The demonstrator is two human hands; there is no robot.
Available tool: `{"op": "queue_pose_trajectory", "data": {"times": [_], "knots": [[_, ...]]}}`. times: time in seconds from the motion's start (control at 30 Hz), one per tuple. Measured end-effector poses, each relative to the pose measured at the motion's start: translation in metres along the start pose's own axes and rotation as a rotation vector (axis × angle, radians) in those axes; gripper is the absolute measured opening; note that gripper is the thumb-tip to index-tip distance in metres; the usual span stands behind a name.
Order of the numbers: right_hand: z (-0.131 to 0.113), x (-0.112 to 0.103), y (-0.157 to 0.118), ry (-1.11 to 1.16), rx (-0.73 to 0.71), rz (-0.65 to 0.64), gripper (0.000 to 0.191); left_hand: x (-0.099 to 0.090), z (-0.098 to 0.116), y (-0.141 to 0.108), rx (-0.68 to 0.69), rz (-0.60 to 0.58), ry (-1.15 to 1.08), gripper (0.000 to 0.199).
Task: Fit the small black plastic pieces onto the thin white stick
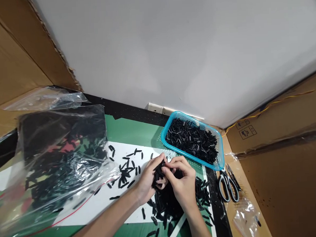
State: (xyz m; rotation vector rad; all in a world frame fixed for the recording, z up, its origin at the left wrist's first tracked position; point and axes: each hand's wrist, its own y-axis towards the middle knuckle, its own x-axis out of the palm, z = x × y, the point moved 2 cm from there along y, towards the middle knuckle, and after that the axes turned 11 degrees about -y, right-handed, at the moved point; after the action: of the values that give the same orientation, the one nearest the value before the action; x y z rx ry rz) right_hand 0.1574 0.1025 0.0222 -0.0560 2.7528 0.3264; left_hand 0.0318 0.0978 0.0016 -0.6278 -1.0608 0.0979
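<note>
Nearest to the camera are the left forearm (107, 216) and the right forearm (199, 226), both bare, with a flat white strip (176, 230) between them. The left hand (148, 182) has its grip closed around a bunch of small black strips (158, 172), which stick out between thumb and fingers. The right hand (184, 182) brings thumb and forefinger to this bunch; whether its grip is clamped on one strip I cannot tell. The strips look slim, matte and slightly irregular. Under the hands lies a dense heap of black strips (165, 206), and other loose strips (126, 173) are scattered to the left on smooth white paper (115, 209).

On the far right stands a blue plastic basket (165, 132), rectangular with rounded corners and perforated walls, holding many strips with a few shiny faces. At left, a large transparent bag (70, 165), wrinkled and glossy, with a red line along its edge, contains more of them. The counter (125, 107) is black and speckled, partly covered by a green camouflage sheet (132, 128).

At right lie scissors (227, 189) with black and grey handles and a small crumpled bag (246, 216). The brown cardboard (288, 182) bears framed printed symbols (247, 131), too small to read.
</note>
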Motion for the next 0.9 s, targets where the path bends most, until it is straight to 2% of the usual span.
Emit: {"op": "queue_pose_trajectory", "data": {"times": [0.33,0.4,0.5,0.63,0.9], "knots": [[-0.002,0.004,0.003,0.051,-0.029,-0.047,0.004,0.002,0.003,0.002,0.010,-0.015,-0.047,0.038],[-0.002,0.002,0.004,0.097,0.004,-0.042,0.008,0.002,0.005,0.002,-0.040,-0.058,-0.049,0.040],[0.001,-0.001,0.005,0.209,0.091,-0.024,0.016,0.002,0.006,0.002,-0.117,-0.190,-0.057,0.039],[0.007,-0.006,0.009,0.338,0.160,-0.004,0.025,0.003,0.008,0.001,-0.155,-0.312,-0.087,0.031],[0.012,-0.008,0.012,0.415,0.189,-0.046,0.026,0.008,0.010,-0.001,-0.184,-0.323,-0.094,0.027]]}}
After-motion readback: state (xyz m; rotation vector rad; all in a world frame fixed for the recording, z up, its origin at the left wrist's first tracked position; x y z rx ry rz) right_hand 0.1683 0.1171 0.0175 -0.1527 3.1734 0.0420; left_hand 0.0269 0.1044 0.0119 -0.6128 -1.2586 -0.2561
